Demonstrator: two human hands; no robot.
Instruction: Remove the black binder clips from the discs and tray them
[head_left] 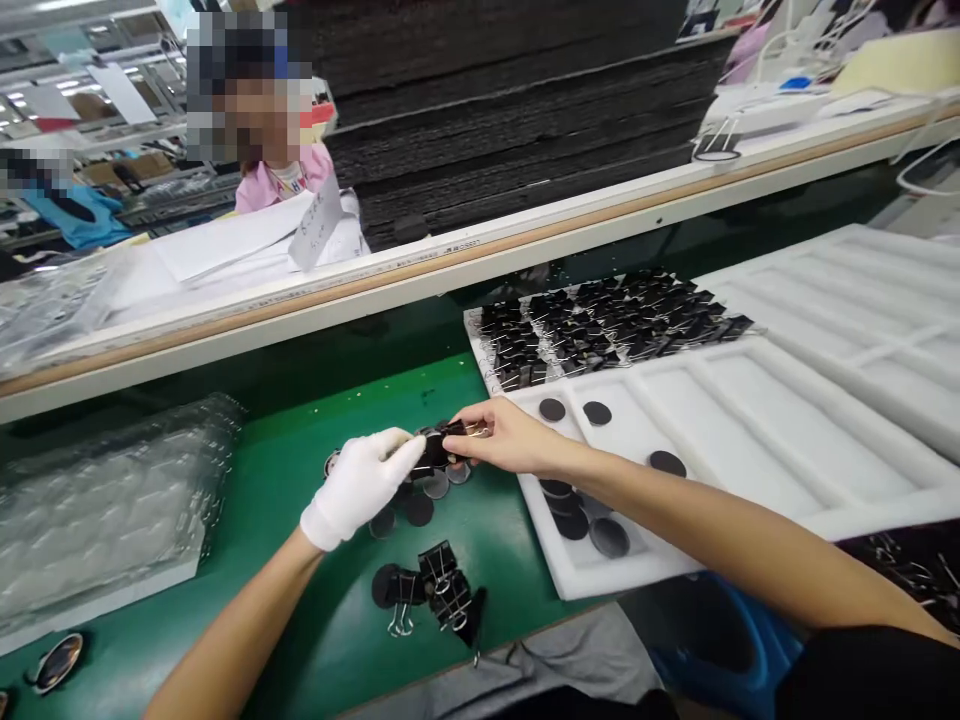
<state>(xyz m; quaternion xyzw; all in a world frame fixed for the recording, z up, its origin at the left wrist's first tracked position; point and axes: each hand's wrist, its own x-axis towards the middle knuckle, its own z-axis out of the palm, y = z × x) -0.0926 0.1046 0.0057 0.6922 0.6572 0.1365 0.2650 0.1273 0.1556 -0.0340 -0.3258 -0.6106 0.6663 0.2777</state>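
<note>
My left hand (367, 480), in a white glove, pinches a black disc (433, 452) over the green table. My bare right hand (506, 435) closes around a black binder clip (456, 440), its wire handles between the fingers. The clip meets the disc's right side; whether its jaws are on the disc is hard to see. Beneath the hands lie several loose round discs (418, 508), some dark and some greyish. Closer to me sits a small heap of black binder clips (448, 585), with a dark disc at its left.
A white foam tray (720, 420) holding a few dark discs (667, 463) lies right. Behind it are rows of binder clips (600, 325). Clear plastic trays (112, 490) are stacked left, and a raised ledge (420, 265) runs along the back. A person (289, 180) is beyond it.
</note>
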